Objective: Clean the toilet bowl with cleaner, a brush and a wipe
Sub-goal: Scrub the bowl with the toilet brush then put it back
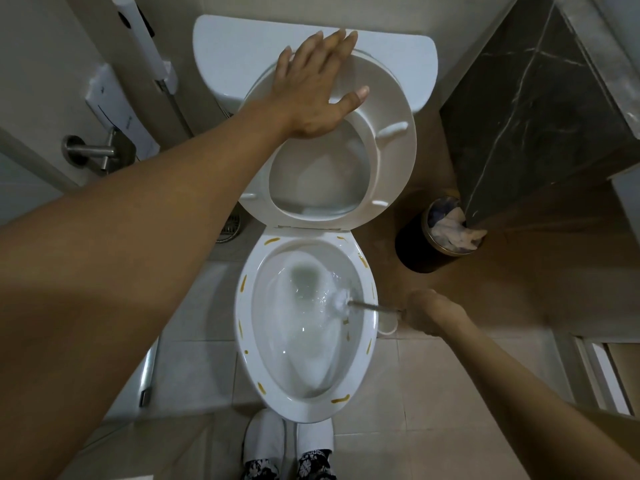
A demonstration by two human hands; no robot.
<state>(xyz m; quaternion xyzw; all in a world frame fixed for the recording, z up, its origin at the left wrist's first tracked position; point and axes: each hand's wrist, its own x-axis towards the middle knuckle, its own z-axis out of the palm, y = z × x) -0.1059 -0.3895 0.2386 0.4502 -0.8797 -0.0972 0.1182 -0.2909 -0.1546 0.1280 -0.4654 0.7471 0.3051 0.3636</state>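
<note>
White slippers stand at the bottom edge, just before the toilet bowl at centre frame. Right hand, fingers closed on the brush, works its head in swirling water; better to scrub under the yellow-streaked rim too. Higher up, left hand, fingers spread flat, steadies the raised seat.

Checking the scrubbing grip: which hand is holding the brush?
The right hand, closed around the brush handle beside the bowl. The left hand rests flat and open on the raised seat.
</note>
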